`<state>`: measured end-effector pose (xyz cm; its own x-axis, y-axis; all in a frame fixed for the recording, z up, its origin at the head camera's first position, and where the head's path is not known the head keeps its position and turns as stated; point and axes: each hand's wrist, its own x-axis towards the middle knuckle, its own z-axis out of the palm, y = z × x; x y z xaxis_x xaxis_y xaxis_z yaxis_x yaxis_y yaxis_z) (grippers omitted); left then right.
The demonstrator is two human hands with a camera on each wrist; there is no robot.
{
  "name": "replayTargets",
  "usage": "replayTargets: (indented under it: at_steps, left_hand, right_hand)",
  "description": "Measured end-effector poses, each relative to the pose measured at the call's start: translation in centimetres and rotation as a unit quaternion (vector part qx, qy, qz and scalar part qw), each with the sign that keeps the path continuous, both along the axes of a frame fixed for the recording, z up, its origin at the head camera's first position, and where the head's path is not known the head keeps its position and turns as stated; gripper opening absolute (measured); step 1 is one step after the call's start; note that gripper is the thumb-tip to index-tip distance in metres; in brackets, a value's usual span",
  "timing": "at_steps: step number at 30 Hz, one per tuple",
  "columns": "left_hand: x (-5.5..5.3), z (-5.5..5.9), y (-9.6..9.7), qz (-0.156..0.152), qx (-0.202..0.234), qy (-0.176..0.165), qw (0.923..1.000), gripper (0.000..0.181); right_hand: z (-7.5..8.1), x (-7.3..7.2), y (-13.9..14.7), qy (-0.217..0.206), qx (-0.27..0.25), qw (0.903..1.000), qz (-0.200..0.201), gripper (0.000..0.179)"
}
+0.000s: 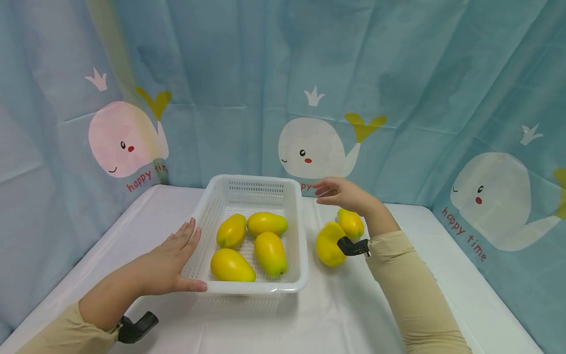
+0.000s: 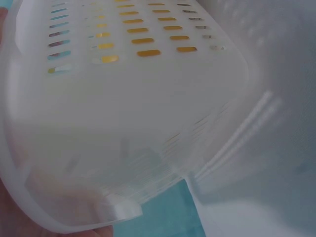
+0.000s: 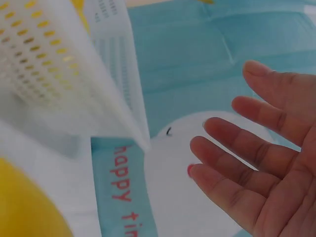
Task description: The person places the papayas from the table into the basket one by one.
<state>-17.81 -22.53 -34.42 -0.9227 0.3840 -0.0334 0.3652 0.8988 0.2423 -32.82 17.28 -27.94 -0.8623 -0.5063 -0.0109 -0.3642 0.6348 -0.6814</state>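
Note:
A white perforated plastic basket [image 1: 302, 236] stands on the table with several yellow mangoes [image 1: 270, 253] in it. My left hand [image 1: 165, 268] rests against the basket's left side, fingers straight along the rim and thumb at the front left corner. In the left wrist view, the basket wall [image 2: 123, 108] hides most of that hand. Just beyond the basket's right rear corner, my right hand [image 1: 340, 192] hovers with relaxed, spread fingers, holding nothing; its palm shows in the right wrist view. Two more mangoes lie right of the basket, one nearer [image 1: 329, 246] and one farther [image 1: 350, 223].
A white cloth [image 1: 336, 314] covers the table. Blue-green curtains [image 1: 212, 98] printed with whales surround it at the back and sides. Dark wrist mounts [image 1: 138, 328] stick out from both tan sleeves.

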Motion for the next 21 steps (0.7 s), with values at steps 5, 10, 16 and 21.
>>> replayTargets:
  at_steps: [5,10,16,21]
  left_hand:
    - [0.1,0.1,0.1,-0.002,0.004,-0.005,1.0,0.124]
    - [0.1,0.1,0.1,0.004,0.002,-0.009,1.0,0.125]
    - [0.0,-0.1,0.0,0.0,0.005,-0.004,1.0,0.124]
    - [0.0,-0.3,-0.1,0.005,0.001,-0.001,1.0,0.125]
  right_hand:
    - [-0.7,0.3,1.5,-0.012,-0.007,0.9999,-0.007,0.037]
    - [-2.0,0.5,2.8,-0.021,0.004,0.9997,-0.011,0.034]
    - [-3.6,1.0,4.1,-0.049,-0.001,0.9987,-0.014,0.033]
    - [-4.8,1.1,4.9,-0.047,0.01,0.9986,-0.021,0.031]
